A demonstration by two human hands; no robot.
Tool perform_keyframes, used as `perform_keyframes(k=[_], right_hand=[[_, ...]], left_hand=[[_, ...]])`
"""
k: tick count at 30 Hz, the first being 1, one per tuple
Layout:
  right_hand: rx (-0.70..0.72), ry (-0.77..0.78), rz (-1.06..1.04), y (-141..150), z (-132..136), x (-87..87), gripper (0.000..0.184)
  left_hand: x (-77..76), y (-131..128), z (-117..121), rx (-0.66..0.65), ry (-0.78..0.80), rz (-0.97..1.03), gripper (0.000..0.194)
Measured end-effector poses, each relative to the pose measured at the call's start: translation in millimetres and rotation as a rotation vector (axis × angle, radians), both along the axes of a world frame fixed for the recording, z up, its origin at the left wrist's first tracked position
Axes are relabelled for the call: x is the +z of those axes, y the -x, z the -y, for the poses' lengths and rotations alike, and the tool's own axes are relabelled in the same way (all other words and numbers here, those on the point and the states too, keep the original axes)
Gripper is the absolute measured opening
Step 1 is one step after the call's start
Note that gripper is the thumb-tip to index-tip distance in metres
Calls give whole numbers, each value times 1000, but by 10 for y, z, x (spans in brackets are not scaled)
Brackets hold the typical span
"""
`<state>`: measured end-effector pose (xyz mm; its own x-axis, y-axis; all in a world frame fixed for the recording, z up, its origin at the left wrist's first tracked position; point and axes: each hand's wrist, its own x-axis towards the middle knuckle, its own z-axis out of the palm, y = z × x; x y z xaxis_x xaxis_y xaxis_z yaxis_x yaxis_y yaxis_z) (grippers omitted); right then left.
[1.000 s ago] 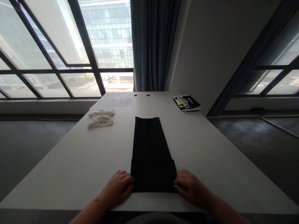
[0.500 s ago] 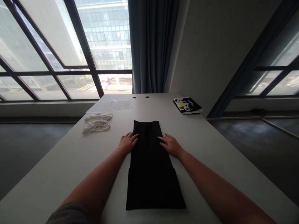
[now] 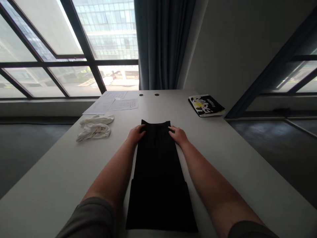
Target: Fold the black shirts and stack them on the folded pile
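Left hand (image 3: 136,135) and right hand (image 3: 178,136) rest open, grasping nothing, on the far corners of a folded black garment (image 3: 158,185) at 12 o'clock on the white counter (image 3: 61,172); smoothing appears under way, a further fold seemingly next.

From here I see that the black garment (image 3: 158,185) is soft cloth, very matt. The white cloth (image 3: 94,129) is crumpled and looks soft. The table top (image 3: 61,172) is smooth and matt, the paper sheets (image 3: 123,104) are plain, and the book cover (image 3: 206,105) is a little glossy.
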<state>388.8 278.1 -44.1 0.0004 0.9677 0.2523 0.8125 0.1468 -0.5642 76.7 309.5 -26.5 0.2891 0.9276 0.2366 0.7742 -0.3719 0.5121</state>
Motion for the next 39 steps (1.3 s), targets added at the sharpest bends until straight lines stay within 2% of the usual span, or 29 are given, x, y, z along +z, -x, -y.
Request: perform_keyframes(k=[3, 8, 9, 11, 13, 15, 18, 20, 22, 24, 28, 30, 33, 36, 39], right_hand=[[29, -100, -214, -4, 121, 43, 37], [56, -247, -476, 80, 439, 200, 26], [56, -270, -492, 90, 523, 224, 23], [93, -299, -487, 82, 722, 248, 18], [155, -286, -435, 29, 953, 246, 14], [215, -216, -351, -56, 1183, 230, 14], [334, -104, -200, -193, 1440, 211, 19], [421, -102, -115, -257, 1520, 209, 22], [454, -160, -66, -278, 1533, 218, 26], [418, -233, -43, -244, 1499, 235, 27], [313, -303, 38, -26, 1359, 246, 31], [297, -216, 127, 109, 1280, 209, 38], [249, 28, 277, 237, 1187, 105, 53], [145, 185, 390, 240, 1136, 9, 62], [45, 240, 445, 199, 1117, -37, 65]], left_hand=[[58, -10, 91, -24, -26, 166, 46], [201, -5, 432, 79, -107, 309, 21], [211, 20, 524, 96, -121, 336, 20], [203, 110, 729, 87, -136, 397, 32], [168, 244, 950, 9, -110, 406, 54], [129, 396, 1157, -133, -33, 318, 66], [100, 582, 1368, -357, 45, 135, 53], [106, 647, 1422, -428, 29, 76, 41], [132, 655, 1419, -421, 1, 72, 35], [177, 598, 1385, -354, -47, 93, 31], [255, 288, 1312, -250, -186, 38, 30], [237, 89, 1291, -251, -198, -67, 35], [125, -130, 1279, -201, -69, -244, 47], [3, -179, 1276, -96, 77, -351, 56], [-55, -120, 1265, -37, 121, -383, 63]])
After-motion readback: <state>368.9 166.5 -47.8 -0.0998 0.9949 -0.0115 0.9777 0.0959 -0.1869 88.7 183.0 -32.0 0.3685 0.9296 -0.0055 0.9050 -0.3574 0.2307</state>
